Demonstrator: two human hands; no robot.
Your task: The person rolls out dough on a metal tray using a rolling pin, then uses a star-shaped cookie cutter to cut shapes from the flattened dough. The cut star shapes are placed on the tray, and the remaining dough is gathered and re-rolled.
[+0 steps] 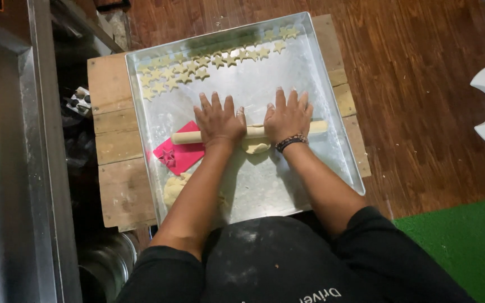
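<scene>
Head view: metal tray (332, 163) holds star cookies (197, 66), dough (255, 147), rolling pin (186, 137)

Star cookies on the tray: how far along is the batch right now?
Done: two rows of cut dough stars sit along the far edge of the metal tray. In hand: the left hand and right hand press flat on a wooden rolling pin over a small dough piece. Left: a dough lump near the left wall is unrolled, and the red star cutter lies idle on its red card.
</scene>
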